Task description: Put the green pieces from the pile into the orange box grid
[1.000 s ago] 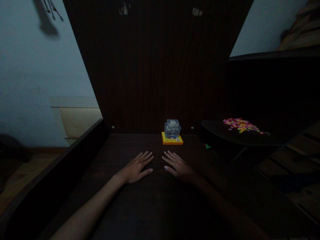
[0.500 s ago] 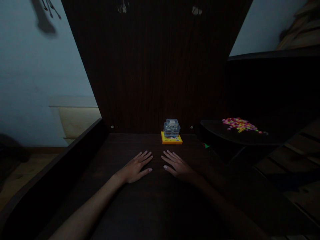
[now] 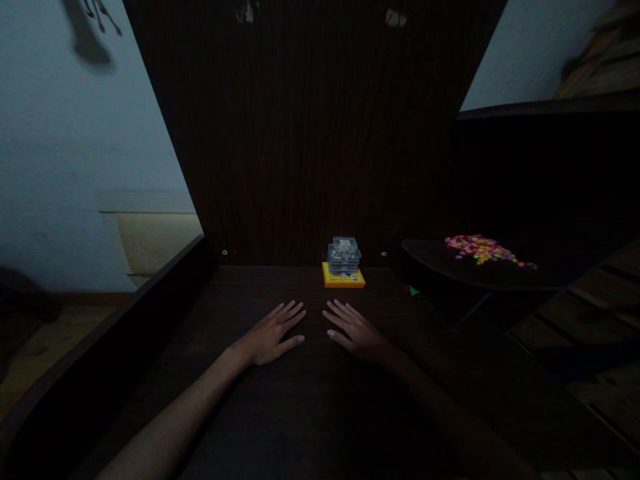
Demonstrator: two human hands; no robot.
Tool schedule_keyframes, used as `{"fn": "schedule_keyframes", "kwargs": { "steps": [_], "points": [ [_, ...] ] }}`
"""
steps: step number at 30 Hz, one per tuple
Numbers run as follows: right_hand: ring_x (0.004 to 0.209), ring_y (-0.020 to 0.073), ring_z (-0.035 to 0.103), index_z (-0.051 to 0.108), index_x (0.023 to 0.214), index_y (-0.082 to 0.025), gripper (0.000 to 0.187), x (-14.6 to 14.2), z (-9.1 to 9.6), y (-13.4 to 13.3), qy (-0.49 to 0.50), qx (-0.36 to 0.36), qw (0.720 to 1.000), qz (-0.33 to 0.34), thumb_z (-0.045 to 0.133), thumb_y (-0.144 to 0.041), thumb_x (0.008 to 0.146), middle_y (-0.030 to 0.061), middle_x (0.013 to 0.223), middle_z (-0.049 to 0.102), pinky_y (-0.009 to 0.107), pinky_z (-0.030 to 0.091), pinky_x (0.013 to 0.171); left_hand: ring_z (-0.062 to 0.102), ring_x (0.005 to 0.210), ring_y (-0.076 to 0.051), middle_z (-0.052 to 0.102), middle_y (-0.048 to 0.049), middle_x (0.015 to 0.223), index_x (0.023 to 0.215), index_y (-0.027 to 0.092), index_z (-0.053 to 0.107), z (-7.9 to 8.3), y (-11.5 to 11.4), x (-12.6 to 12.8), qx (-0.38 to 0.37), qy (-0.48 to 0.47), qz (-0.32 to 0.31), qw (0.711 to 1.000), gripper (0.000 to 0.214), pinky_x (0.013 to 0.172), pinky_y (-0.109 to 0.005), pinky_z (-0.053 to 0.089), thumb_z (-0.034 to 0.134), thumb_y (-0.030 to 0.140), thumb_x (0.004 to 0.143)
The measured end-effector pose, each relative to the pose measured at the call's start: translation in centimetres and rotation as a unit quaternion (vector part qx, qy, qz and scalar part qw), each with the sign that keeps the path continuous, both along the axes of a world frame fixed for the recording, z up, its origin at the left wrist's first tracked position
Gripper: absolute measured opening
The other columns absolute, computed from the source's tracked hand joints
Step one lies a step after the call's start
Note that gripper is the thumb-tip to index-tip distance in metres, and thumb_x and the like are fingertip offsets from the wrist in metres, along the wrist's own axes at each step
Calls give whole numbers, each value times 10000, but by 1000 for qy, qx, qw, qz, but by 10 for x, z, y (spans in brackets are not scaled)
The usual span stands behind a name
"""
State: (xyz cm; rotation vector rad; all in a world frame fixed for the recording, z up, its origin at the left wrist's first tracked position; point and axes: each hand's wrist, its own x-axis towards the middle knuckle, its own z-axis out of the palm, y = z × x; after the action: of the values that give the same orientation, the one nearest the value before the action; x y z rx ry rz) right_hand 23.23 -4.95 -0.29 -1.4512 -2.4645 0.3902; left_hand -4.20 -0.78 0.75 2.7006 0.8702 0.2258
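My left hand (image 3: 274,335) lies palm down on the dark wooden tabletop (image 3: 280,413), fingers spread and holding nothing. Facing it across a small gap, my right hand (image 3: 356,332) rests flat the same way, with its fingers apart. Just beyond the right hand's fingertips sits a yellow box (image 3: 345,283), flat on the table and not touched. On top of it is a stack of small clear plastic cases (image 3: 344,256); what they contain is too small to make out.
A tall dark back panel (image 3: 320,133) rises behind the stack. At right, a curved shelf (image 3: 425,257) bears a pile of colourful small pieces (image 3: 481,249). A small green and red item (image 3: 413,291) lies under its edge. A raised side board (image 3: 125,313) borders the left.
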Motion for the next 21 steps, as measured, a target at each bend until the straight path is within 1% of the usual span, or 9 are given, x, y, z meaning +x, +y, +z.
{"fn": "schedule_keyframes", "kwargs": {
  "steps": [4, 10, 15, 21],
  "points": [
    [1462, 240, 186, 403, 1455, -198, 561, 0, -1, 0, 1, 0, 1000, 0, 381, -483, 973, 86, 1557, 270, 482, 162, 1198, 157, 1471, -255, 213, -86, 1578, 1511, 231, 248, 1, 0, 0, -10, 10, 9, 1000, 655, 1197, -474, 164, 321, 578, 960],
    [1461, 237, 189, 402, 1456, -223, 553, 1, -5, 0, 14, 7, 1000, 2, 384, -490, 971, 74, 1558, 270, 487, 167, 1195, 165, 1470, -250, 227, -75, 1574, 1510, 259, 245, 1, 0, 0, 2, -12, -1, 1000, 631, 1194, -474, 167, 337, 562, 964],
    [1462, 234, 188, 406, 1453, -209, 549, 1, -2, 0, 4, 6, 1000, -1, 393, -472, 971, 80, 1556, 276, 481, 163, 1196, 168, 1468, -260, 229, -91, 1571, 1508, 231, 258, 2, 0, 1, -7, 2, 6, 1000, 652, 1191, -476, 175, 330, 575, 959],
    [1465, 238, 170, 398, 1457, -200, 558, 1, -1, 0, 5, -5, 1000, 1, 391, -474, 971, 84, 1560, 261, 488, 155, 1197, 180, 1466, -253, 226, -75, 1573, 1508, 259, 251, -2, 1, 0, 4, -14, -2, 1000, 633, 1194, -465, 170, 345, 563, 961]
  ]
}}
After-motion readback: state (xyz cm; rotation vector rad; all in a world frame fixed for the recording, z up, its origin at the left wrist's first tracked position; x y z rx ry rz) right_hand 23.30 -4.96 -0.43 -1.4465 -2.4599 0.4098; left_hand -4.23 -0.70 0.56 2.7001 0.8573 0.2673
